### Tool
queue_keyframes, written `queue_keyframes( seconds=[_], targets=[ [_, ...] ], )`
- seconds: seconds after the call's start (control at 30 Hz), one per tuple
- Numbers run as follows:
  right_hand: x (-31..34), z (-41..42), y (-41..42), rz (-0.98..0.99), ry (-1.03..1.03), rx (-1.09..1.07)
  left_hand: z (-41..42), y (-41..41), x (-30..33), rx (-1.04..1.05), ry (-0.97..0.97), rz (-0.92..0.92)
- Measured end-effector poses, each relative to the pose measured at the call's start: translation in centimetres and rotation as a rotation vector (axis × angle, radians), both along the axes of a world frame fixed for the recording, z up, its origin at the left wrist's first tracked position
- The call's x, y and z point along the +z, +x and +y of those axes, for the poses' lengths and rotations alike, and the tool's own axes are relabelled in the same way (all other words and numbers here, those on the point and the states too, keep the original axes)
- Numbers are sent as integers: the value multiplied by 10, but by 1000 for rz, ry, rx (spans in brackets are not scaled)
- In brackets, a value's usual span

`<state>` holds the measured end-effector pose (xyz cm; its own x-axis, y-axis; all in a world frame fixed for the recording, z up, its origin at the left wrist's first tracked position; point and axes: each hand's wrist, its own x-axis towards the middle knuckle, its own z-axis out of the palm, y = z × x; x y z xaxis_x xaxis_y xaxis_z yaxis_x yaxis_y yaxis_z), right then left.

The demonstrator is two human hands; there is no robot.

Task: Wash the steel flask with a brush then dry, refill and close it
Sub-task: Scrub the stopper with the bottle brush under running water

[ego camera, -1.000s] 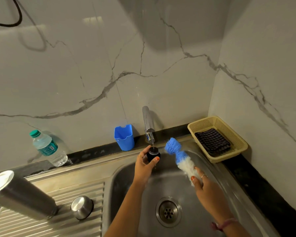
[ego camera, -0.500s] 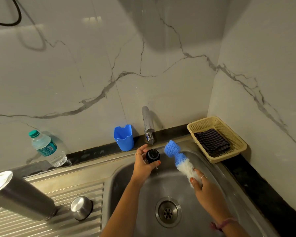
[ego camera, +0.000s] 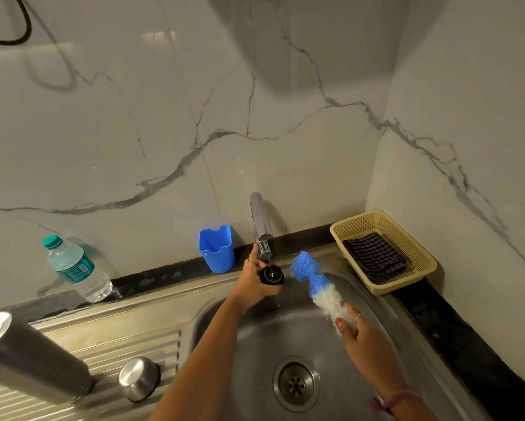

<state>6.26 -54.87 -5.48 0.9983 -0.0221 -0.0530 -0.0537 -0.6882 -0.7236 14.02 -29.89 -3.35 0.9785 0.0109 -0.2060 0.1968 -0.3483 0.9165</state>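
Nearest to us, at 7 o'clock on the ribbed draining board (ego camera: 82,338), the steel flask (ego camera: 33,358) lies tilted with its open mouth toward us, and just beside it at 6 o'clock stands its steel cap (ego camera: 138,378), upside down. We judge the body is already washed, or it waits for its turn; this we cannot tell.

In the sink (ego camera: 255,338), with the drain (ego camera: 296,384) at 5 o'clock, our right hand (ego camera: 364,338) grips the bottle brush (ego camera: 318,284) at its white lower part, fingers curled around it, and the blue head points up toward 12 o'clock. A little farther, our left hand (ego camera: 252,281) holds the black inner stopper (ego camera: 271,275) with fingers wrapped around its side, directly under the tap (ego camera: 261,226), and a thin stream of water falls on it. So the step now seems the rinsing of the stopper.

What is left, in our judgement: drying, probably with the dark checked cloth (ego camera: 373,256) in the cream basket (ego camera: 419,247) at 2 o'clock, then refilling and closing.

Behind, at 12 o'clock, stands a blue plastic holder (ego camera: 217,249). At 10 o'clock a plastic water bottle (ego camera: 73,268) with green cap leans at the wall; it has a teal label, but the writing is too small to read
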Motion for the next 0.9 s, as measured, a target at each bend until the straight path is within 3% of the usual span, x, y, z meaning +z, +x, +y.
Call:
queue_keyframes(
  seconds=[0.9],
  targets=[
    [-5, -1, 1, 31, -15, -5, 1, 5, 3, -41, -76, 63]
  ],
)
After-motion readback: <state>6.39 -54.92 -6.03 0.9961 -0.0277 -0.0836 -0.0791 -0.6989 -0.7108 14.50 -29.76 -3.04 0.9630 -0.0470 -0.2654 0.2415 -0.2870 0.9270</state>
